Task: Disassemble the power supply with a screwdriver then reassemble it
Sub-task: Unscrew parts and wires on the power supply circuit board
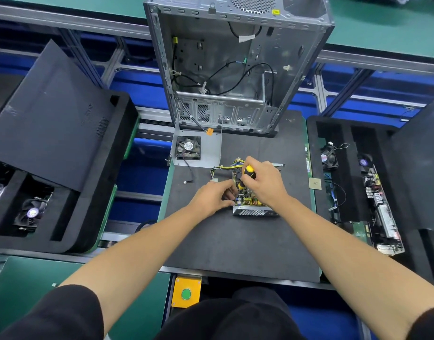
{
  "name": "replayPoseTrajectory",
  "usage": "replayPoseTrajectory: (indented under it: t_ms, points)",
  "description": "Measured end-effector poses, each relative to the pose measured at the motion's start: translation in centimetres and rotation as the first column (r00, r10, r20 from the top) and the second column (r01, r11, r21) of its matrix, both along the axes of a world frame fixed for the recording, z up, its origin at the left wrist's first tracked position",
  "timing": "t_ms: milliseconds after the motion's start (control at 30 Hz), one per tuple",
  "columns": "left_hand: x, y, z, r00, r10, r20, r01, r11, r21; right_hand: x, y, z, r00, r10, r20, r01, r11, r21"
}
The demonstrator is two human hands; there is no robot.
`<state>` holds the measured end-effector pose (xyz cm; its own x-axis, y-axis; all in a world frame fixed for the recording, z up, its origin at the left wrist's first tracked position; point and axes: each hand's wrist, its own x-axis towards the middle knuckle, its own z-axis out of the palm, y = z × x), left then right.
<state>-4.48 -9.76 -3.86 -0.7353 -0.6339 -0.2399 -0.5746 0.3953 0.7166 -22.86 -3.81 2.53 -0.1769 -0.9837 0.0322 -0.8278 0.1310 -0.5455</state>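
Both hands [238, 190] on opened power supply [254, 207], screwdriver [246, 176] upright.

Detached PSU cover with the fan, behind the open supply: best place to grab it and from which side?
Probably the bare flat sheet right of the fan, on the PSU cover. Come from the right edge, pinching the panel there. The fan fills the left part and its lead trails toward the front, so both would get in the way.

Black mat [235, 241] carries power supply [254, 207]; fan cover [201, 148]; open computer case [235, 69].
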Motion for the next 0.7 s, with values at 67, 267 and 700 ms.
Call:
replayPoseTrajectory:
  t_ms: [67, 267, 700]
  points:
    - [-0.1, 0.1, 0.0, 1.0, 0.008, 0.0, -0.008, 1.0, -0.008, -0.1, 0.0, 0.0, 1.0, 0.015, -0.005, -0.015, 1.0, 0.011]
    - [-0.3, 0.6, -0.2, 0.997, 0.043, 0.061, -0.037, 0.994, -0.101, 0.0, 0.4, 0.0, 0.993, 0.104, -0.052, -0.104, 0.995, 0.005]
    - [-0.9, 1.9, -0.7, 0.99, 0.119, 0.078, -0.101, 0.973, -0.209, 0.3, 0.2, 0.5, 0.939, 0.285, -0.194, -0.274, 0.958, 0.084]
